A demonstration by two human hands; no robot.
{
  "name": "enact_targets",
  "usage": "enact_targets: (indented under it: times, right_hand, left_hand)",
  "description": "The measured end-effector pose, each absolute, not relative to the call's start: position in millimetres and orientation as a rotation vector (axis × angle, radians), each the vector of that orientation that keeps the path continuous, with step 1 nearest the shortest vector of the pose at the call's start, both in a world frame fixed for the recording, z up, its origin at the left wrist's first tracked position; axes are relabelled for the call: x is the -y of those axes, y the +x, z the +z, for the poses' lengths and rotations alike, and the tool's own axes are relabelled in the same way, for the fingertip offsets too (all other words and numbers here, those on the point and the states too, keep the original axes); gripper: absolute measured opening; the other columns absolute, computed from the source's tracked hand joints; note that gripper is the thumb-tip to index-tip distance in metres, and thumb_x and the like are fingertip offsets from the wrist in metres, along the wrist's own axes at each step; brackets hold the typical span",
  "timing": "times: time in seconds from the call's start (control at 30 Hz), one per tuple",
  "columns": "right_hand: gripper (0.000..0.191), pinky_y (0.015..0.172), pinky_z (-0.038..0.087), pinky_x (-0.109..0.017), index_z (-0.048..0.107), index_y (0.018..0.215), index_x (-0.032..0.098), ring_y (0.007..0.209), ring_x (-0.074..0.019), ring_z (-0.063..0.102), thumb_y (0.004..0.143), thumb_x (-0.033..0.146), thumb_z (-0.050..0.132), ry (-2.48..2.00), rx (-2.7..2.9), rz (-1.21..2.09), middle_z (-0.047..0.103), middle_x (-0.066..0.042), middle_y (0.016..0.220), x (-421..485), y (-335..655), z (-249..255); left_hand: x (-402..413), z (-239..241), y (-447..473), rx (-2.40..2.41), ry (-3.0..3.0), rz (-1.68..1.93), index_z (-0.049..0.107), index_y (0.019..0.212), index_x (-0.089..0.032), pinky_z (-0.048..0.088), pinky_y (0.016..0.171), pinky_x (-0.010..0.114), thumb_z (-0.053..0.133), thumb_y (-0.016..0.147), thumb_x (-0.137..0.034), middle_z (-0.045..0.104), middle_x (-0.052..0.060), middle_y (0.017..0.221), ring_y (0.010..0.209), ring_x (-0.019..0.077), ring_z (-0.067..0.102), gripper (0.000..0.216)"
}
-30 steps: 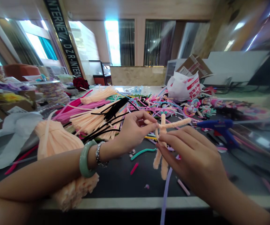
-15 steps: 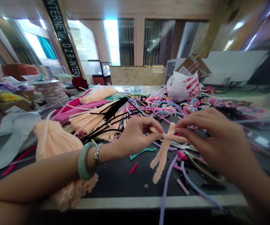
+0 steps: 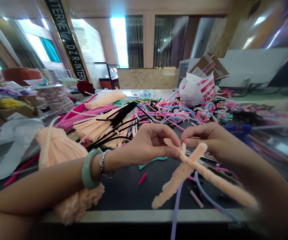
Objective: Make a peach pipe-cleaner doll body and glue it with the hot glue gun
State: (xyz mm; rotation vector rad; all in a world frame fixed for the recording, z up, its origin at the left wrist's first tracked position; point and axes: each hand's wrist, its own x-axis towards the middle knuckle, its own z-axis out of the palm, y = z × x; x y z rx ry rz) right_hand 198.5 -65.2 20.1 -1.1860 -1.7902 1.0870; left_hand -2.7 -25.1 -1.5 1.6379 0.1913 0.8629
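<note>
A peach pipe-cleaner figure (image 3: 184, 170) with twisted limbs hangs between both hands above the dark table (image 3: 124, 193). My left hand (image 3: 149, 143) pinches one short limb of the figure near its middle; that wrist wears a green bangle and a silver bracelet. My right hand (image 3: 209, 140) pinches the figure from the other side, fingers pressed together. Two long peach legs stick out toward me, one blurred at the lower right.
Bundles of peach pipe cleaners (image 3: 59, 150), pink and black ones (image 3: 116, 116) lie at the left. Coloured stems and small figures (image 3: 204, 115) litter the back, by a white plastic bag (image 3: 199, 90). A blue glue gun (image 3: 241, 130) and scissors (image 3: 209, 160) lie right. Lilac stems (image 3: 176, 206) cross the front edge.
The figure has been turned: its legs now point down and toward me to the right. My right hand moved from below the figure to above it, pinching near the middle.
</note>
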Motion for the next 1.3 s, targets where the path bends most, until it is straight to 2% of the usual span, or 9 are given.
enact_targets:
  times: [0.17,0.3,0.5,0.67,0.8,1.03,1.2,1.3]
  right_hand:
    - [0.021,0.048,0.028,-0.024,0.065,0.061,0.016,0.053,-0.0092,0.037,0.07,0.035,0.067,-1.149,1.691,1.176,0.049,0.002,0.058,63.5,182.2,6.2]
    - [0.028,0.054,0.03,-0.025,0.061,0.064,0.017,0.059,-0.0105,0.036,0.079,0.04,0.06,-1.072,1.713,1.196,0.043,0.003,0.061,62.4,176.8,-6.5]
    - [0.022,0.064,0.039,-0.026,0.063,0.072,0.019,0.068,-0.013,0.045,0.082,0.038,0.058,-1.066,1.639,1.277,0.052,0.001,0.071,65.5,173.5,-9.3]
    - [0.019,0.066,0.041,-0.026,0.061,0.068,0.018,0.072,-0.0135,0.049,0.082,0.03,0.059,-1.074,1.658,1.261,0.056,-0.001,0.072,68.0,170.9,-4.1]
    - [0.017,0.067,0.043,-0.025,0.066,0.072,0.018,0.076,-0.0143,0.054,0.081,0.032,0.06,-1.125,1.663,1.217,0.061,-0.001,0.076,68.0,172.6,-4.6]
    - [0.029,0.056,0.043,-0.027,0.071,0.082,0.019,0.069,-0.0177,0.058,0.08,0.046,0.059,-1.206,1.695,1.016,0.065,-0.004,0.073,64.2,182.8,0.8]
    - [0.019,0.048,0.036,-0.024,0.068,0.081,0.018,0.058,-0.0131,0.053,0.079,0.035,0.06,-1.331,1.759,0.744,0.062,-0.001,0.067,67.2,194.7,13.4]
    - [0.008,0.045,0.035,-0.025,0.062,0.082,0.019,0.051,-0.0118,0.051,0.075,0.024,0.06,-1.439,1.651,0.325,0.058,0.001,0.063,78.3,195.9,19.3]
  left_hand:
    - [20.2,-4.4,0.9,-0.17,1.478,1.024,0.059,0.082,-0.018,0.057,0.064,0.02,0.075,0.067,-0.008,0.069,-0.002,0.074,0.065,0.0094,0.067,0.024]
    - [19.9,-3.3,3.0,-0.213,1.508,1.154,0.055,0.085,-0.02,0.056,0.061,0.02,0.074,0.069,-0.01,0.068,-0.004,0.071,0.063,0.0098,0.067,0.027]
    - [20.1,-0.7,4.1,-0.29,1.575,1.243,0.054,0.086,-0.02,0.055,0.057,0.021,0.074,0.068,-0.011,0.068,-0.004,0.07,0.06,0.0099,0.066,0.029]
    - [19.3,-1.0,4.8,-0.31,1.597,1.258,0.054,0.084,-0.018,0.055,0.06,0.021,0.074,0.067,-0.01,0.067,-0.003,0.07,0.062,0.0091,0.065,0.028]
    - [18.6,-2.7,5.1,-0.34,1.603,1.266,0.055,0.084,-0.018,0.054,0.061,0.02,0.075,0.066,-0.013,0.065,-0.003,0.071,0.062,0.0084,0.063,0.027]
    - [19.5,-2.1,3.9,-0.388,1.681,1.326,0.055,0.083,-0.017,0.053,0.065,0.022,0.073,0.068,-0.013,0.063,-0.002,0.072,0.065,0.009,0.061,0.024]
    - [19.4,-1.3,2.9,-0.463,1.781,1.446,0.055,0.081,-0.016,0.05,0.062,0.02,0.072,0.069,-0.013,0.061,-0.002,0.074,0.066,0.0082,0.059,0.02]
    - [19.3,-1.6,2.8,-0.489,1.844,1.5,0.056,0.08,-0.017,0.05,0.06,0.02,0.07,0.07,-0.012,0.061,-0.002,0.073,0.065,0.0079,0.058,0.018]
